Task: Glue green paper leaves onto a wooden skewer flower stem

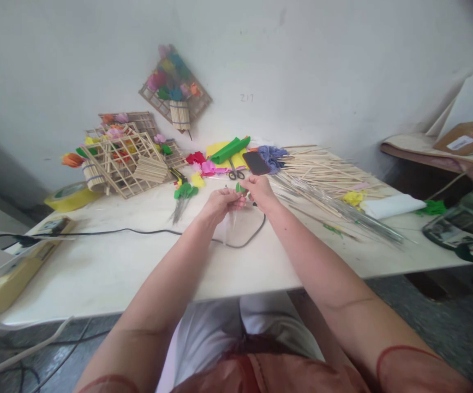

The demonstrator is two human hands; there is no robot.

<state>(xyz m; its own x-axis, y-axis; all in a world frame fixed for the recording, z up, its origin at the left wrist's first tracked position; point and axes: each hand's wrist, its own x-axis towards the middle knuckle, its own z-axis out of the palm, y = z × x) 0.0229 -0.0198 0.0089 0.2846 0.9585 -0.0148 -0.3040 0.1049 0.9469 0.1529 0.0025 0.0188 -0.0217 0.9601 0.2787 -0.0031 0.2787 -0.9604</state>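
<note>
Both forearms reach out over the white table [109,267]. Left hand [221,203] and right hand [261,191] meet mid-table, fingers pinched shut on a small green paper leaf [240,189] held between them, just above the black cable [138,231]. A thin wire seems to hang from it, too blurred to be sure. Beyond: scissors [235,173], phone [256,162], stick baskets [124,158], loose sticks [326,169].

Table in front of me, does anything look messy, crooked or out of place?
The wooden sticks lie scattered and crisscrossed at the table's far right instead of bundled. One wooden lattice frame rests tilted. A black cable snakes across the work area below both hands.
</note>
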